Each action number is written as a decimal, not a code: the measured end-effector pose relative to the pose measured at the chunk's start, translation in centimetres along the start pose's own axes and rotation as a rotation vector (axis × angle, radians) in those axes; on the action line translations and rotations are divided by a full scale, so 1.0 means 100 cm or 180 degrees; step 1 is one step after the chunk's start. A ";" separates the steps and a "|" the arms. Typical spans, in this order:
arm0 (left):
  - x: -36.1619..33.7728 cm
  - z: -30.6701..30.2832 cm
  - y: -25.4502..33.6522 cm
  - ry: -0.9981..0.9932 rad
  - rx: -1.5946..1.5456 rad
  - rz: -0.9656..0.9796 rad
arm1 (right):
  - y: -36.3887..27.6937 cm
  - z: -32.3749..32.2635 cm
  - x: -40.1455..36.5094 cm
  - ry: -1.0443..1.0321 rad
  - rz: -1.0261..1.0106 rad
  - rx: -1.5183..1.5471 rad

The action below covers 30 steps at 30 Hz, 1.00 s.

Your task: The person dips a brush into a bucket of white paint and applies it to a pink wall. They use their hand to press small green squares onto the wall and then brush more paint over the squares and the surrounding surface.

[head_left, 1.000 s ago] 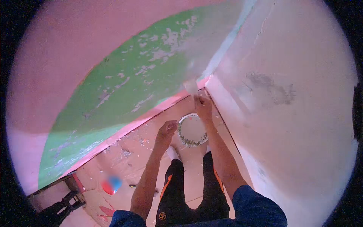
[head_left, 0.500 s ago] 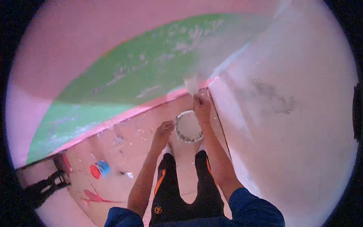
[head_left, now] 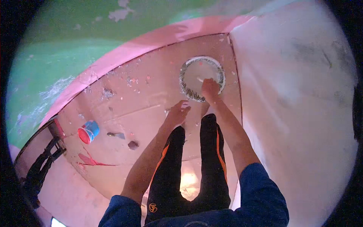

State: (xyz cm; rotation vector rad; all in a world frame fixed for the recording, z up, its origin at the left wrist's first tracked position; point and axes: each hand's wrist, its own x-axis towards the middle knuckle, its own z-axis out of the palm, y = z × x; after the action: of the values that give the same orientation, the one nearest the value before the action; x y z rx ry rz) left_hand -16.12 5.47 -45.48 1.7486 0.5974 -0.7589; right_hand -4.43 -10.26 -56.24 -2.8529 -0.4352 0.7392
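My right hand is over a round bucket, its fingers closed round a paintbrush. Only a short pale piece of the brush shows beyond the fingers; the rest is hidden by the hand or by the grey-white contents of the bucket. The bucket's rim and inner wall are smeared with pale and dark residue. Just below and left of the bucket, near my knee, my left hand holds nothing, its fingers loosely bent and apart.
On the brown floor to the left lie a blue-and-red pail on its side, a scraper and a small dark lump. Flakes and a red smear mark the floor. A green and pink wall meets a whitish wall at the corner.
My right hand has come down from the wall corner with the paintbrush to the bucket. My left hand has opened slightly beside the bucket. The camera view has tilted down.
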 end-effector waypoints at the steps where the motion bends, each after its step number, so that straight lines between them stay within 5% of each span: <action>1: 0.004 0.000 -0.005 -0.0109 -0.0259 0.0046 | -0.007 0.002 0.007 -0.0225 0.0103 -0.0236; 5: 0.008 -0.018 -0.031 -0.0059 -0.0106 0.0177 | -0.005 0.014 -0.001 0.0152 -0.0176 -0.0293; 7: 0.009 -0.032 -0.044 -0.0011 0.0580 0.0809 | 0.000 0.024 -0.005 0.0128 0.0301 -0.0030; 9: 0.007 -0.039 -0.034 0.0064 0.1011 0.0801 | 0.008 0.009 -0.017 0.0035 0.0552 0.0360; 12: 0.014 -0.046 -0.007 0.0018 0.0213 0.0206 | 0.015 -0.019 -0.046 0.0211 0.1085 0.0942; 15: 0.026 -0.042 0.029 0.0163 0.0451 0.0031 | 0.057 0.034 -0.070 0.0530 0.0832 0.1409; 19: 0.067 -0.033 0.073 0.0172 0.0401 0.0189 | 0.085 0.008 -0.074 0.0481 0.0941 0.2810; 21: 0.089 -0.025 0.098 0.0259 0.0124 0.0235 | 0.098 -0.010 -0.061 0.0464 0.0986 0.4435; 23: 0.114 -0.015 0.121 0.0195 -0.0033 0.0176 | 0.134 0.033 -0.020 0.1147 0.0772 0.3117; 25: 0.137 -0.006 0.136 0.0082 0.0109 0.0559 | 0.154 0.023 0.034 0.1447 0.0750 0.3305; 27: 0.162 0.003 0.137 -0.0003 0.0056 0.0665 | 0.138 -0.037 0.067 0.0654 0.1909 0.5097; 29: 0.186 0.011 0.129 -0.0039 -0.0029 0.0777 | 0.146 -0.036 0.120 0.0269 0.2268 0.3645; 30: 0.195 0.013 0.122 -0.0059 -0.0099 0.0803 | 0.147 -0.033 0.135 0.0260 0.2273 0.3659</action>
State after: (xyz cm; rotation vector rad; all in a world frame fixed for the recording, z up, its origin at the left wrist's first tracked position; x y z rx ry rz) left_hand 5.37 1.20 -52.47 1.7458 0.3648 -0.5857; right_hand 11.99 -20.11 -62.77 -1.8369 0.8155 0.6322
